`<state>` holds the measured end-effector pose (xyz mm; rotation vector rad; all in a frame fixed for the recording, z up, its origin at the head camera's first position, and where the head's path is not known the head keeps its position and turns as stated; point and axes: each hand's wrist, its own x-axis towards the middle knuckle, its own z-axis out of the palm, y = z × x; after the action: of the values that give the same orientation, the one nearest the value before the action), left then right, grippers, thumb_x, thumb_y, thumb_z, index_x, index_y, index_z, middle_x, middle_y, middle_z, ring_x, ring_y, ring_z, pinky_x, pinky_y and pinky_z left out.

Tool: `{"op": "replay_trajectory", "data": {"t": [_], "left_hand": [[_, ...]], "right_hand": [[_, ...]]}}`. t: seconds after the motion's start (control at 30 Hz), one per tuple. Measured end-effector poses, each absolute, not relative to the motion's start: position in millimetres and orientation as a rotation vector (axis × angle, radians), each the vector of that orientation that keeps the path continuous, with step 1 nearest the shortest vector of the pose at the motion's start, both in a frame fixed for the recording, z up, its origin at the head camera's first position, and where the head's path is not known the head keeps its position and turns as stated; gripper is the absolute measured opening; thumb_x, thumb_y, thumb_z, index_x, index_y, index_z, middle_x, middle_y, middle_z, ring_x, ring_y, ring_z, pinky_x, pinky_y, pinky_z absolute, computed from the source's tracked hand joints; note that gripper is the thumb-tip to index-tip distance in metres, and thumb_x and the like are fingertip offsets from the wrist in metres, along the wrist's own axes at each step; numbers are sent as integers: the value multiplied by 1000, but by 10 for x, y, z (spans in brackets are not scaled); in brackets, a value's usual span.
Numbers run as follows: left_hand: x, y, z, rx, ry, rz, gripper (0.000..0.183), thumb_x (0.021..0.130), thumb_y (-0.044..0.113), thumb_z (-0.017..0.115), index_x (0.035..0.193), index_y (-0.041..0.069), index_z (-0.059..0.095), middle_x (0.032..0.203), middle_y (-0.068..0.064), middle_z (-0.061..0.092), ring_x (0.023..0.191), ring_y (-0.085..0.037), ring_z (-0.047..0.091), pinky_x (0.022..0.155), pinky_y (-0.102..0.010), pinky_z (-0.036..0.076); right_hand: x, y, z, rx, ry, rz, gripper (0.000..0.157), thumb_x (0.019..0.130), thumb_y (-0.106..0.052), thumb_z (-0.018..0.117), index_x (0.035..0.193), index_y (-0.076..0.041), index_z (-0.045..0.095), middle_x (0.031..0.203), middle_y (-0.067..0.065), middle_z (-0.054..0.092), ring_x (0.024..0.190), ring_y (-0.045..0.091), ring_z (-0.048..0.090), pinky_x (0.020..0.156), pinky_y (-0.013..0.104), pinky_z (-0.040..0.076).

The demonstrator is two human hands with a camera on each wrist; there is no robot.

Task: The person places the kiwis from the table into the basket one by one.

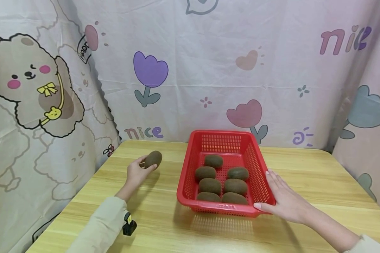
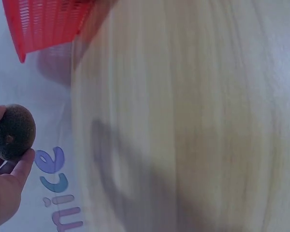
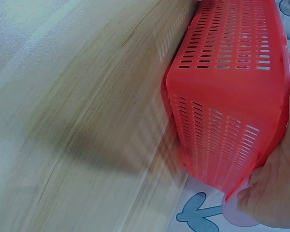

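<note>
A brown, fuzzy kiwi (image 1: 153,159) is held between the thumb and fingers of my left hand (image 1: 138,173), left of the red basket (image 1: 220,207). In the left wrist view the same kiwi (image 2: 13,133) shows its stem end, with fingers on both sides of it. Several more kiwis (image 1: 235,186) lie in the basket, mostly toward its near end and left side. My right hand (image 1: 286,198) holds the basket's near right corner, thumb over the front rim and fingers along the right side. In the right wrist view that hand (image 3: 275,188) reaches round the slotted basket (image 3: 222,96).
The basket stands on a light wood-grain table (image 1: 158,218). Behind the table hangs a pale curtain (image 1: 190,70) printed with flowers and a bear. A small black device (image 1: 129,225) sits by the left sleeve (image 1: 98,225).
</note>
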<state>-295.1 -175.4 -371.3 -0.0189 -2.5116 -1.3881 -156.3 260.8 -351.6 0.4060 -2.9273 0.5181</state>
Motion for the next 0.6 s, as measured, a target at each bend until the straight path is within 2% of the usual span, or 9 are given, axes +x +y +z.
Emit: {"op": "replay_trajectory", "data": {"t": [0.3,0.6], "left_hand": [[-2908,-1686,-3582,-76,-2481,-1411,53,79,14,72,126,-2,53,121,-27,58,107,-37,61,78,-33,56],[-2813,-1471,-3398,-135,-2461,-1536,54,79,9,72,128,-2,52,126,-26,55,112,-36,58,88,-36,53]], "right_hand": [[-1566,2606,-3514,408,-2929,519,102,77,-55,64,143,9,19,148,31,22,133,47,25,102,63,30],[-1566,2605,-3504,411,-2934,528,102,77,-54,64,144,8,19,148,30,22,132,47,25,101,64,31]]}}
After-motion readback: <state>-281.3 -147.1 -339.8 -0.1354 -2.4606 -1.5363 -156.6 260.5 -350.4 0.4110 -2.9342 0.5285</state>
